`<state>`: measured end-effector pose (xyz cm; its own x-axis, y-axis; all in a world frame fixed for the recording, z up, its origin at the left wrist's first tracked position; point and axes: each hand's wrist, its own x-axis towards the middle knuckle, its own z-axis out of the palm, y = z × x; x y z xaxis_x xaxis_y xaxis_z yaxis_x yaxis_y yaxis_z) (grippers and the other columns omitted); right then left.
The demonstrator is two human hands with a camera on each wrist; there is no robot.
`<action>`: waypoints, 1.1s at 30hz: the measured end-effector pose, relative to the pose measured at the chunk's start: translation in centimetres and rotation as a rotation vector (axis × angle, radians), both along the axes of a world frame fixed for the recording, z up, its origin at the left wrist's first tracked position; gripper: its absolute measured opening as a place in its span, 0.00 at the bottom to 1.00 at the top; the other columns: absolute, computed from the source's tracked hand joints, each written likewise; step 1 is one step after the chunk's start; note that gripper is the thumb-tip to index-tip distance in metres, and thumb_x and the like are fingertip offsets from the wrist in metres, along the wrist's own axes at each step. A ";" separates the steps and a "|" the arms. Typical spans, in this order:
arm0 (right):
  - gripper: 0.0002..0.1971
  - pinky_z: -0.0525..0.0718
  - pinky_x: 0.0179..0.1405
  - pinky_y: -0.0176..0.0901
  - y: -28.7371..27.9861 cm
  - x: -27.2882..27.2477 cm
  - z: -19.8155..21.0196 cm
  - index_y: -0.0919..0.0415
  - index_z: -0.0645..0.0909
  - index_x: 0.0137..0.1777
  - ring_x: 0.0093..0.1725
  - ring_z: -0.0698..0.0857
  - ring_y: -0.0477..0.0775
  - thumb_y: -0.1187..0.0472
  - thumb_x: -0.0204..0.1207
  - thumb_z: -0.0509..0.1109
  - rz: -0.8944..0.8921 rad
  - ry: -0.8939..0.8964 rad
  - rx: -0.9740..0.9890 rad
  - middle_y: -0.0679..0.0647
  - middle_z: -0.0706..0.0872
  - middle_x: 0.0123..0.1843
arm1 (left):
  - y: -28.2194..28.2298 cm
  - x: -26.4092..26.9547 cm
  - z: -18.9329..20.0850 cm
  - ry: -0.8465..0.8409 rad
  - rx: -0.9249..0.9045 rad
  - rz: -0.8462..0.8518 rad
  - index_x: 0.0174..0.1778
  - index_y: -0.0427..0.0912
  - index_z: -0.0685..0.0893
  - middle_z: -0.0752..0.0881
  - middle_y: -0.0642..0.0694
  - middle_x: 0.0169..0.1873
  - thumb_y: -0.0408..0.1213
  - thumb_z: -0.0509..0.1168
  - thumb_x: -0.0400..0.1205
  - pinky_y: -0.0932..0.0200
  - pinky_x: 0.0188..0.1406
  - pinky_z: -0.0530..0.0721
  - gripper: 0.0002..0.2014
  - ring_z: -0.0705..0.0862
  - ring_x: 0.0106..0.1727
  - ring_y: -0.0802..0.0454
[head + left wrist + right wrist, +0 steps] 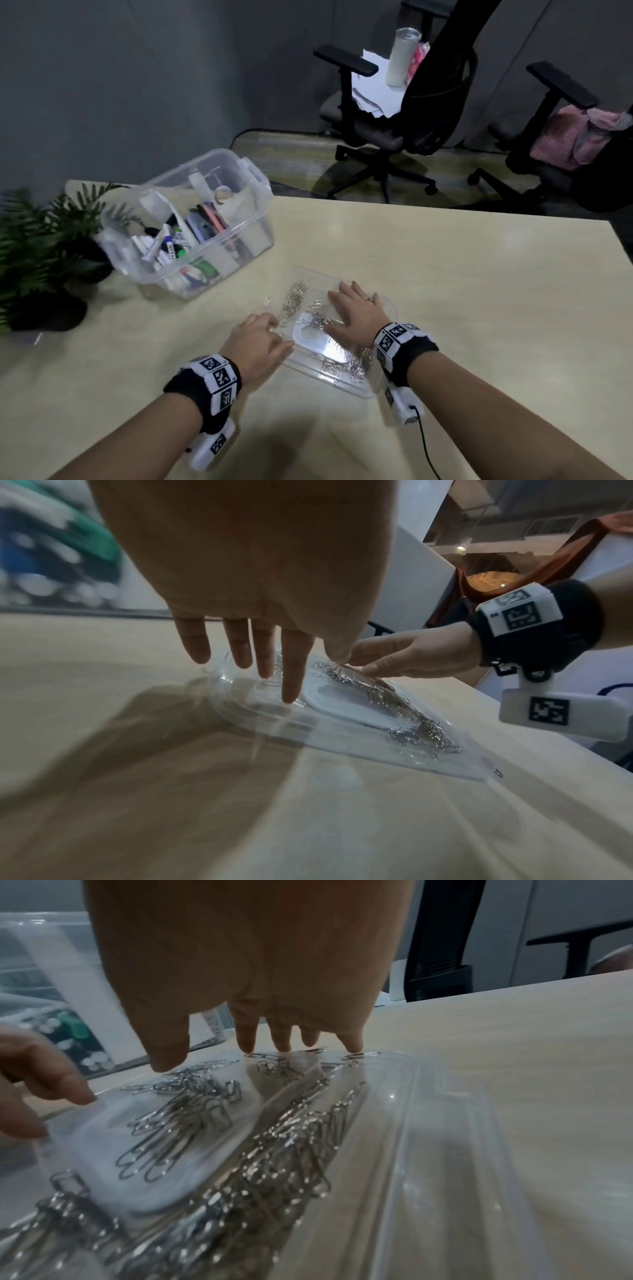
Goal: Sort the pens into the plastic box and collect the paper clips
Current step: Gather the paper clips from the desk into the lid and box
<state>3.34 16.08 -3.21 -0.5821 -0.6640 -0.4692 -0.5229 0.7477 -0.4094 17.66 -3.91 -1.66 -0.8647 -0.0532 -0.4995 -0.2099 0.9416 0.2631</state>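
Paper clips (317,317) are spread on a clear lid (380,385); the right hand (352,313) is laid flat, fingers straight, and the left hand (257,339) is loosely extended, nothing gripped.

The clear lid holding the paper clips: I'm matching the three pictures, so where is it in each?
Head: clear lid lies low centre, under both hands.
Left wrist: centre, running right, below the fingers.
Right wrist: fills the lower half.
Shared landmark: the white oval patch beneath the lid.
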 end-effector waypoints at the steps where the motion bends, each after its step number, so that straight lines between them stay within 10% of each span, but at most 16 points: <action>1: 0.39 0.39 0.77 0.69 -0.8 0.5 0.0 0.48 0.54 0.83 0.85 0.43 0.56 0.37 0.76 0.63 0.011 -0.011 -0.006 0.51 0.46 0.86 | -0.8 0.7 0.0 0.004 0.008 0.000 0.60 0.56 0.86 0.73 0.54 0.68 0.64 0.49 0.82 0.50 0.71 0.68 0.25 0.68 0.68 0.55; 6: 0.36 0.60 0.80 0.58 -0.9 1.8 -0.1 0.47 0.62 0.79 0.79 0.65 0.56 0.40 0.73 0.70 -0.183 0.035 -0.136 0.52 0.64 0.81 | -3.8 1.4 -0.3 0.194 0.094 0.021 0.62 0.55 0.83 0.75 0.56 0.58 0.57 0.61 0.79 0.51 0.66 0.72 0.18 0.71 0.61 0.55; 14: 0.33 0.74 0.68 0.47 1.8 4.3 -0.2 0.48 0.75 0.71 0.64 0.76 0.53 0.47 0.66 0.79 -0.320 0.039 -0.134 0.51 0.75 0.64 | -4.5 -3.0 -2.1 0.173 0.099 0.016 0.77 0.55 0.68 0.68 0.56 0.74 0.42 0.73 0.74 0.49 0.74 0.67 0.35 0.68 0.72 0.51; 33: 0.08 0.81 0.51 0.45 -3.5 4.0 -0.8 0.54 0.85 0.53 0.53 0.83 0.55 0.55 0.79 0.66 -0.174 0.081 -0.112 0.51 0.84 0.52 | -4.2 -5.3 -2.5 0.207 0.191 0.156 0.43 0.50 0.86 0.83 0.53 0.43 0.44 0.72 0.75 0.56 0.52 0.76 0.05 0.81 0.49 0.51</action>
<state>7.37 12.62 -4.02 -0.7251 -0.5959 -0.3451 -0.4250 0.7816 -0.4566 12.34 -8.08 -4.14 -0.9378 -0.1156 -0.3272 -0.2716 0.8316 0.4845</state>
